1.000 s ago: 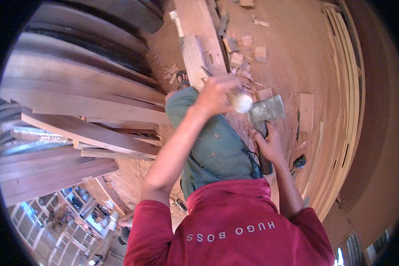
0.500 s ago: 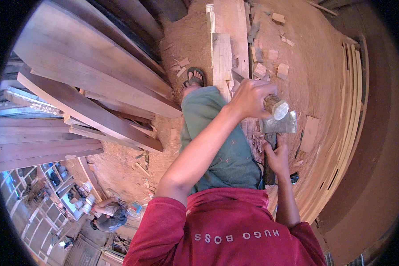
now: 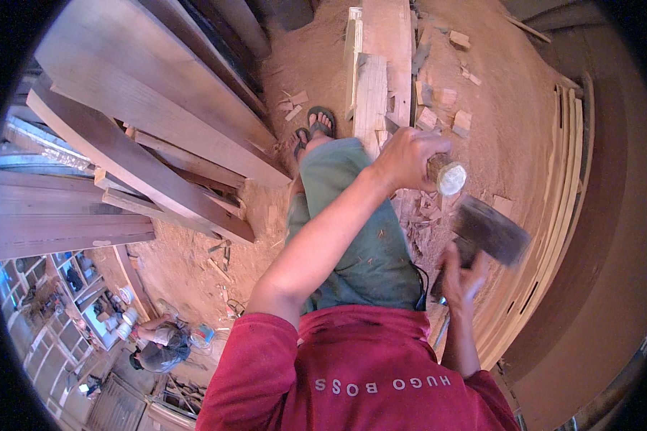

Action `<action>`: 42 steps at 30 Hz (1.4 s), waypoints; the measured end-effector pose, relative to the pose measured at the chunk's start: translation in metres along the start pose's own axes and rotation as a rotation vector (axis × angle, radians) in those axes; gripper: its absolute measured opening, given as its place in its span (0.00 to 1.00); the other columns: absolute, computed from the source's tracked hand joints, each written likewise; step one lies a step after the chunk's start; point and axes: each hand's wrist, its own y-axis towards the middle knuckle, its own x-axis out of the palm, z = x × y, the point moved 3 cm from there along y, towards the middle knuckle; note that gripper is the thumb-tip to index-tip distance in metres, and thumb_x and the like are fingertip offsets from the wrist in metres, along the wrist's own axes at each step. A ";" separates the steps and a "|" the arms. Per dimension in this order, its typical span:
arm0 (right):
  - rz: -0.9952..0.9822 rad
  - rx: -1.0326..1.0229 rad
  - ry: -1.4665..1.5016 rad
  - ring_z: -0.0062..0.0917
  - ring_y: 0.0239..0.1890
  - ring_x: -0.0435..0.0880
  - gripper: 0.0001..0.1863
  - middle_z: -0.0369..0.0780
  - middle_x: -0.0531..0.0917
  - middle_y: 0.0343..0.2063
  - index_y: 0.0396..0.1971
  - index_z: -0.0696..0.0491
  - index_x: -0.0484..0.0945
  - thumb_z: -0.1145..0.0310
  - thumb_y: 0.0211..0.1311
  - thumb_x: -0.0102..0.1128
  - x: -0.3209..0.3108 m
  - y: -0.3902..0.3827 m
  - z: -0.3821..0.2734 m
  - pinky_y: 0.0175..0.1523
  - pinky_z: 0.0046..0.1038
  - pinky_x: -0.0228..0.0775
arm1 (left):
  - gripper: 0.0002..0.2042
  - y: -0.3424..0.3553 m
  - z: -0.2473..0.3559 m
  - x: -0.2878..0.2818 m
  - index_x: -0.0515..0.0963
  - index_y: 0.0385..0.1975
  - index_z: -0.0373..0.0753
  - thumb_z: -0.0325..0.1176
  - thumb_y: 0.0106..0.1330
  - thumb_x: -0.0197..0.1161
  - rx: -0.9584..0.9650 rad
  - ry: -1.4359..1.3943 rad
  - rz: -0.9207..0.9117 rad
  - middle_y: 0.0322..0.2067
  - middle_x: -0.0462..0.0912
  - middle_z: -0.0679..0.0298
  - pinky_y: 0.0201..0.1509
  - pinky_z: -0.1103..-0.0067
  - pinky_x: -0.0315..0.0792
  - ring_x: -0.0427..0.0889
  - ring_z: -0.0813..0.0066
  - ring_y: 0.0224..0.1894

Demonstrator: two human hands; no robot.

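Where the left hand is working: the left hand is closing in a fist round a chisel, pale butt showing, blade jutting toward a pale beam; whether the edge is touching it, I can't tell.
Right hand: the right hand is curling, fingers partly spread, round the dark handle of a heavy-headed tool, its blurred head hovering just right of the chisel butt.
Beam: lying along a longer reddish plank.
In the way: the left fist is hiding the chisel's middle; green trousers are crowding the beam's near end.
Floor: wood chips are littering the ground, and cut blocks are lying to the beam's right.
Left side: broad planks and a curved board are reaching in near the sandalled feet.
Right side: long boards are running side by side.
Shelf and buckets: a shelf unit is holding small clutter; white buckets are standing close by, contents too small to tell, near a crouching co-worker.
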 end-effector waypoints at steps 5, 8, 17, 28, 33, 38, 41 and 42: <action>-0.033 -0.612 0.666 0.33 0.28 0.81 0.16 0.43 0.79 0.24 0.33 0.58 0.74 0.57 0.67 0.55 -0.043 0.007 -0.082 0.39 0.37 0.75 | 0.22 0.001 0.002 -0.003 0.79 0.32 0.37 0.35 0.33 0.77 -0.004 0.032 -0.019 0.26 0.81 0.55 0.33 0.71 0.73 0.82 0.57 0.30; -0.089 -0.376 0.004 0.37 0.34 0.79 0.14 0.42 0.80 0.31 0.36 0.59 0.75 0.61 0.64 0.61 -0.021 0.004 -0.024 0.46 0.37 0.70 | 0.19 0.005 0.003 -0.002 0.74 0.27 0.40 0.37 0.36 0.74 0.009 -0.062 -0.012 0.25 0.79 0.58 0.33 0.66 0.73 0.80 0.55 0.31; 0.104 -0.353 0.452 0.37 0.28 0.82 0.14 0.43 0.81 0.29 0.32 0.54 0.74 0.57 0.64 0.58 -0.044 -0.004 -0.076 0.36 0.36 0.77 | 0.19 0.000 -0.001 -0.009 0.76 0.29 0.40 0.37 0.38 0.75 -0.041 -0.003 -0.033 0.27 0.80 0.55 0.35 0.66 0.74 0.81 0.53 0.33; -0.166 -0.571 0.027 0.44 0.35 0.84 0.17 0.50 0.83 0.35 0.49 0.59 0.74 0.69 0.60 0.59 -0.028 0.000 -0.076 0.41 0.37 0.76 | 0.21 -0.015 -0.009 -0.009 0.78 0.36 0.38 0.33 0.39 0.73 -0.006 0.010 0.036 0.32 0.82 0.55 0.41 0.69 0.75 0.82 0.57 0.37; -0.284 -0.340 0.142 0.43 0.34 0.82 0.15 0.44 0.84 0.31 0.42 0.60 0.79 0.63 0.64 0.58 0.010 0.020 -0.036 0.45 0.37 0.73 | 0.27 -0.010 -0.008 -0.005 0.80 0.46 0.38 0.34 0.39 0.73 -0.127 0.034 -0.124 0.35 0.83 0.53 0.44 0.69 0.76 0.83 0.57 0.39; -0.044 -0.396 -0.138 0.38 0.30 0.81 0.13 0.43 0.82 0.26 0.41 0.62 0.77 0.70 0.61 0.62 0.004 0.013 -0.050 0.40 0.33 0.72 | 0.25 -0.012 -0.015 -0.004 0.81 0.41 0.37 0.35 0.38 0.74 -0.138 -0.005 -0.062 0.35 0.84 0.52 0.42 0.68 0.76 0.83 0.55 0.38; -0.059 -0.268 -0.067 0.24 0.24 0.76 0.10 0.37 0.79 0.23 0.39 0.61 0.77 0.70 0.63 0.60 -0.002 0.004 -0.003 0.32 0.26 0.68 | 0.17 0.024 -0.037 -0.029 0.82 0.32 0.36 0.36 0.43 0.75 -0.360 -0.007 0.388 0.30 0.85 0.57 0.41 0.69 0.76 0.84 0.64 0.33; -0.063 -0.210 -0.035 0.19 0.23 0.74 0.09 0.35 0.77 0.21 0.38 0.60 0.76 0.71 0.63 0.60 -0.004 -0.002 0.010 0.29 0.24 0.66 | 0.16 0.037 -0.036 -0.036 0.81 0.32 0.36 0.37 0.44 0.75 -0.497 -0.059 0.482 0.30 0.84 0.58 0.41 0.70 0.76 0.83 0.67 0.33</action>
